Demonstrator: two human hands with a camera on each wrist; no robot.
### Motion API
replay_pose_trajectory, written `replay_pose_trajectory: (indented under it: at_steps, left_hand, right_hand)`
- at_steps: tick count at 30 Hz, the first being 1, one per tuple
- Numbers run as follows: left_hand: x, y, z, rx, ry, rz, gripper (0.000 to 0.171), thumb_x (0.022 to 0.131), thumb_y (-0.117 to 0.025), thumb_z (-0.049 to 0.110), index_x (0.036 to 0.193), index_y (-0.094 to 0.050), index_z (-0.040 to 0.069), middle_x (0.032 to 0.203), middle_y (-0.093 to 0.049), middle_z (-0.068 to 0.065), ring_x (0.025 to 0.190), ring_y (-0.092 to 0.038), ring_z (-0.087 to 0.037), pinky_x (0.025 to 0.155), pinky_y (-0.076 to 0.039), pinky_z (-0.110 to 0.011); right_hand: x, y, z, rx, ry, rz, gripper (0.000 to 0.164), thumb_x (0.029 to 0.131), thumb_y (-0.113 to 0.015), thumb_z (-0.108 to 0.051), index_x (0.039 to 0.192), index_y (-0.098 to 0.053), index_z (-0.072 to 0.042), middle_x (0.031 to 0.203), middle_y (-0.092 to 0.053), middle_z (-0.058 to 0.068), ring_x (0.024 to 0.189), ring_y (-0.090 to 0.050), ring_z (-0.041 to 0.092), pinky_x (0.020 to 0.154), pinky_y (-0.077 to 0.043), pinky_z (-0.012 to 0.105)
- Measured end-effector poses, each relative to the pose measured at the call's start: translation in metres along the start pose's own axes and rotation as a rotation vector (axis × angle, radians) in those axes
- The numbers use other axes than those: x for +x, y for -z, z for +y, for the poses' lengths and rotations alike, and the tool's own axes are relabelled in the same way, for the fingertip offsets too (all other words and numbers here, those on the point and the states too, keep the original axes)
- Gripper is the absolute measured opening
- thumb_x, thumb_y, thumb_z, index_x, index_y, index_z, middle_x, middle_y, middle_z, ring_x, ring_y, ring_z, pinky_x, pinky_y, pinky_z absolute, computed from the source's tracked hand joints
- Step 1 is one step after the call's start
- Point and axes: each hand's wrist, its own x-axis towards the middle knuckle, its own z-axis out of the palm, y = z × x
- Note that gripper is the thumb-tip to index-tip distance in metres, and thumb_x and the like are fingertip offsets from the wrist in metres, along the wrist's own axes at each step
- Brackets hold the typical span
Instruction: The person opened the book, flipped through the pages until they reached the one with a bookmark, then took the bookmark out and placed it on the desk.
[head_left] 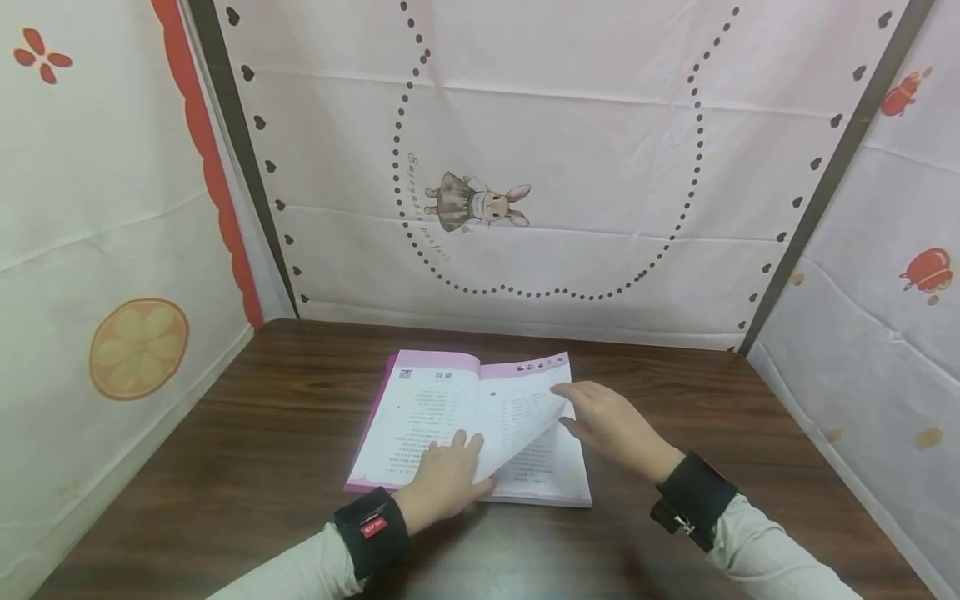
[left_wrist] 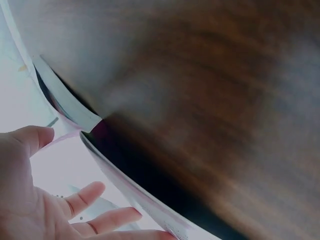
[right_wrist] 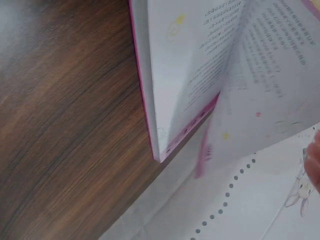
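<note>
An open book [head_left: 420, 400] with pink-edged, printed pages lies on the dark wooden table. My left hand [head_left: 444, 479] rests with spread fingers on the lower part of the book, around the fold. In the left wrist view, the thumb and fingers of the left hand [left_wrist: 50, 200] stand apart over the white paper. On the right side, a single page [head_left: 521, 421] is raised and curves away from the pages beneath. My right hand [head_left: 611, 421] is at its outer edge, thumb and fingers apart. The right wrist view shows the lifted page [right_wrist: 272, 100] and only the fingertips [right_wrist: 313, 165].
The brown table [head_left: 247, 458] extends around the book. Behind it hangs a white cloth [head_left: 600, 167] with a rabbit print and dotted lines. More printed cloth [head_left: 67, 250] covers the left side, and a similar cloth [head_left: 885, 333] the right.
</note>
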Motion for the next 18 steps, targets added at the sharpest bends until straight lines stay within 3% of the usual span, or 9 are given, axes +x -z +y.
replay_pose_trajectory:
  at_steps: [4, 8, 14, 18]
  left_hand:
    - [-0.002, 0.005, -0.003, -0.047, -0.012, -0.010, 0.046, 0.079, -0.056, 0.039, 0.111, -0.048, 0.008, 0.085, -0.048, -0.005, 0.064, -0.047, -0.017, 0.058, -0.041, -0.032]
    - [-0.003, 0.010, -0.006, -0.117, -0.020, 0.004, 0.033, 0.079, -0.053, 0.033, 0.097, -0.056, 0.005, 0.073, -0.045, -0.002, 0.053, -0.042, -0.013, 0.045, -0.032, -0.023]
    - [-0.004, 0.017, -0.011, -0.280, 0.018, 0.050, 0.044, 0.084, -0.049, 0.029, 0.104, -0.055, -0.009, 0.070, -0.050, -0.005, 0.050, -0.044, -0.012, 0.042, -0.034, -0.022]
    - [-0.007, 0.018, -0.019, -0.384, 0.072, 0.132, 0.044, 0.086, -0.049, 0.028, 0.111, -0.052, -0.008, 0.074, -0.057, -0.007, 0.051, -0.048, -0.010, 0.042, -0.037, -0.021]
  right_hand:
    - [-0.005, -0.003, 0.003, 0.033, -0.082, -0.022, 0.036, 0.072, -0.070, -0.015, 0.106, -0.058, -0.008, 0.099, -0.064, 0.004, 0.092, -0.060, 0.015, 0.078, -0.051, 0.029]
    - [-0.012, -0.011, 0.002, 0.038, -0.117, -0.187, 0.027, 0.073, -0.069, -0.018, 0.098, -0.063, -0.008, 0.094, -0.066, 0.003, 0.089, -0.062, 0.015, 0.076, -0.051, 0.029]
    - [-0.021, -0.020, -0.003, 0.113, -0.125, -0.461, 0.027, 0.075, -0.068, -0.018, 0.099, -0.065, -0.008, 0.096, -0.066, 0.003, 0.092, -0.061, 0.016, 0.080, -0.050, 0.031]
    - [-0.027, -0.026, -0.003, 0.143, -0.064, -0.538, 0.027, 0.076, -0.066, -0.017, 0.101, -0.064, -0.009, 0.099, -0.066, 0.002, 0.092, -0.061, 0.015, 0.079, -0.050, 0.030]
